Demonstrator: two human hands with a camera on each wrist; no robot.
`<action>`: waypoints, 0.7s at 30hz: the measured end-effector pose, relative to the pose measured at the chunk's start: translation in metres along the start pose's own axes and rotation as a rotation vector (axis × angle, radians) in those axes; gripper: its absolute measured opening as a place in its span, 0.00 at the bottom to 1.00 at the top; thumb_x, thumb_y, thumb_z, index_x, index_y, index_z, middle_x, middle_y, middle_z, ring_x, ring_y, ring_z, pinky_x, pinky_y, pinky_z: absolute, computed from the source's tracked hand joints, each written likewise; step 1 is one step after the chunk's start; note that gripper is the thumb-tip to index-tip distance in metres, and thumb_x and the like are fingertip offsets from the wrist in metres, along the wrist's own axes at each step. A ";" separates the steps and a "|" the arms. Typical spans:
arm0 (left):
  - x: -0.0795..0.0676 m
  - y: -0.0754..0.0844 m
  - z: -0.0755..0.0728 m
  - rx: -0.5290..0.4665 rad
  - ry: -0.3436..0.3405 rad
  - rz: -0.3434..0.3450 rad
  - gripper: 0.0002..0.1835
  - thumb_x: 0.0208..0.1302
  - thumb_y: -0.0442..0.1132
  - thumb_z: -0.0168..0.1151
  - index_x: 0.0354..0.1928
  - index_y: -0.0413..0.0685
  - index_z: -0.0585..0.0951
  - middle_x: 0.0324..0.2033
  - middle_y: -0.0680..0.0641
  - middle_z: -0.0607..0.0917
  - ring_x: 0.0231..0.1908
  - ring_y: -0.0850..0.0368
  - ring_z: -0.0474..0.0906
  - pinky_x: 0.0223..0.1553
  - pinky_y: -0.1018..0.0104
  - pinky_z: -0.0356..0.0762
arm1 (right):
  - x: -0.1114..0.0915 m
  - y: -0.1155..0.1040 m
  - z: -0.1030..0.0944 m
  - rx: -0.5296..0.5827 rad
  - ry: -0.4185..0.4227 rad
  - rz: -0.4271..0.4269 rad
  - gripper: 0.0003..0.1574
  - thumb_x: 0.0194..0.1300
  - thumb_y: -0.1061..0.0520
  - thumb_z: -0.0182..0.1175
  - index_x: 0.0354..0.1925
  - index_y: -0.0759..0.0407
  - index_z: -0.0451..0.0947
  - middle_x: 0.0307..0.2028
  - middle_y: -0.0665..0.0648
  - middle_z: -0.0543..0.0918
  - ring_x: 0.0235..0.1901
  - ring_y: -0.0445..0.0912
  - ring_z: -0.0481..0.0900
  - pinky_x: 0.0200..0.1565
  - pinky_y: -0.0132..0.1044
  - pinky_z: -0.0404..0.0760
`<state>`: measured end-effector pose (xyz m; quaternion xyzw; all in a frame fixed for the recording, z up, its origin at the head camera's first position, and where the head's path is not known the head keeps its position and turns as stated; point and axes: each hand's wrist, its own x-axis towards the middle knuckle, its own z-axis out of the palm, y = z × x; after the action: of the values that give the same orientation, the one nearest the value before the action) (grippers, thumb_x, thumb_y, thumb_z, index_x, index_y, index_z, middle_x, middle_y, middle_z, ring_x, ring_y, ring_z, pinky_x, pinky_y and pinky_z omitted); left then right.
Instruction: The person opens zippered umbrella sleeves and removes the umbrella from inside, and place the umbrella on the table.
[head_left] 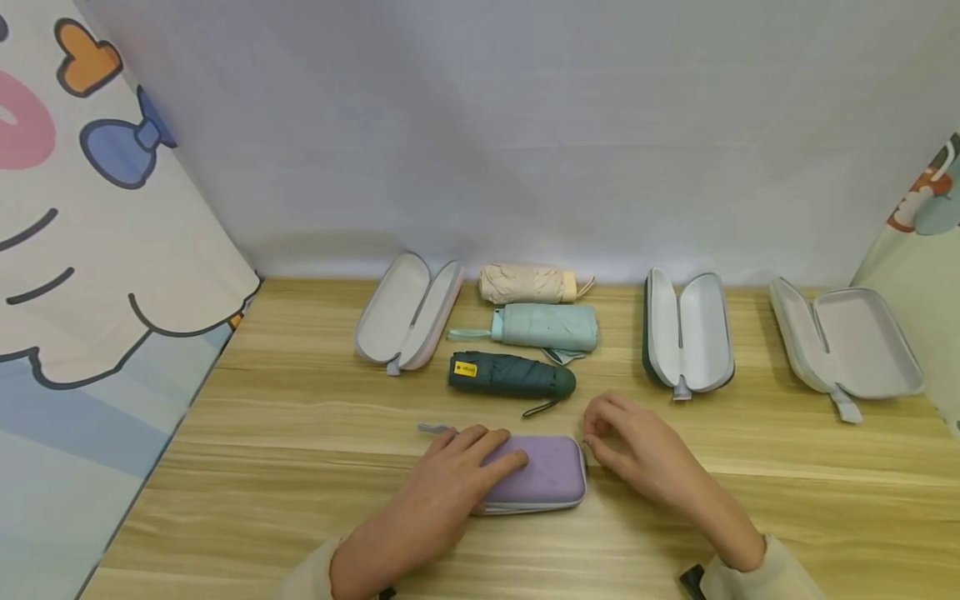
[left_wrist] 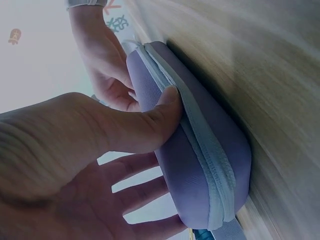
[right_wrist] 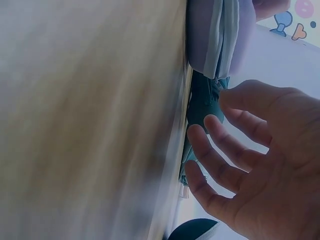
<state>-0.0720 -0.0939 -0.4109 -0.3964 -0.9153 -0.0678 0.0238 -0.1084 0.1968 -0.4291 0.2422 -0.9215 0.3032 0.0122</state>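
A closed purple zippered case (head_left: 543,471) lies on the table. My left hand (head_left: 450,479) holds its left part, fingers over the top; in the left wrist view the thumb (left_wrist: 162,117) presses on the pale zipper edge (left_wrist: 207,145). At the case's right end is my right hand (head_left: 637,446), its fingers loosely bent with nothing seen between them. In the right wrist view a dark zipper pull (right_wrist: 212,92) hangs at the case's end beside the right thumb; whether they touch I cannot tell.
Behind the case lie three folded umbrellas: dark green (head_left: 510,375), light teal (head_left: 551,325) and beige (head_left: 521,283). An opened case (head_left: 408,312) stands at their left. Two more opened cases, one green-backed (head_left: 705,333) and one pale (head_left: 862,342), are on the right.
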 end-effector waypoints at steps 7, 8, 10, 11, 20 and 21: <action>0.001 -0.003 -0.001 -0.001 -0.043 0.009 0.38 0.54 0.38 0.80 0.67 0.64 0.75 0.66 0.50 0.78 0.64 0.52 0.75 0.61 0.47 0.79 | 0.007 0.001 0.001 0.008 -0.012 -0.011 0.10 0.65 0.62 0.69 0.37 0.47 0.79 0.43 0.44 0.81 0.42 0.40 0.80 0.48 0.40 0.82; 0.001 -0.004 -0.001 -0.001 -0.051 0.009 0.39 0.54 0.39 0.80 0.68 0.64 0.74 0.67 0.50 0.78 0.64 0.52 0.75 0.62 0.46 0.79 | 0.007 0.001 0.002 0.007 -0.014 -0.012 0.10 0.65 0.62 0.69 0.37 0.47 0.79 0.43 0.44 0.81 0.42 0.40 0.80 0.48 0.40 0.82; 0.001 -0.005 -0.001 -0.002 -0.062 0.012 0.40 0.53 0.40 0.81 0.68 0.65 0.74 0.67 0.50 0.77 0.65 0.51 0.75 0.62 0.46 0.79 | 0.009 0.001 0.002 0.009 -0.018 -0.014 0.10 0.66 0.61 0.69 0.37 0.46 0.79 0.44 0.44 0.81 0.42 0.40 0.81 0.48 0.41 0.83; 0.001 -0.005 -0.001 -0.003 -0.066 0.014 0.40 0.53 0.40 0.81 0.68 0.66 0.74 0.67 0.50 0.77 0.65 0.52 0.74 0.63 0.46 0.78 | 0.009 0.001 0.003 0.010 -0.021 -0.015 0.10 0.66 0.61 0.69 0.38 0.46 0.79 0.45 0.44 0.81 0.43 0.40 0.81 0.48 0.41 0.83; 0.003 -0.009 -0.002 -0.016 -0.106 0.041 0.41 0.55 0.37 0.80 0.70 0.67 0.74 0.70 0.51 0.76 0.67 0.49 0.74 0.66 0.43 0.76 | 0.013 0.000 0.004 0.010 -0.043 -0.025 0.10 0.68 0.60 0.69 0.38 0.44 0.80 0.46 0.44 0.80 0.44 0.41 0.82 0.48 0.42 0.82; 0.003 -0.010 -0.002 -0.016 -0.107 0.047 0.41 0.54 0.37 0.80 0.70 0.67 0.74 0.70 0.51 0.76 0.67 0.49 0.74 0.66 0.43 0.76 | 0.013 0.000 0.004 0.008 -0.045 -0.024 0.10 0.68 0.59 0.69 0.38 0.44 0.80 0.45 0.44 0.80 0.44 0.41 0.82 0.48 0.42 0.82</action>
<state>-0.0814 -0.0983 -0.4095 -0.4209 -0.9051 -0.0532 -0.0270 -0.1193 0.1884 -0.4303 0.2598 -0.9175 0.3012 -0.0058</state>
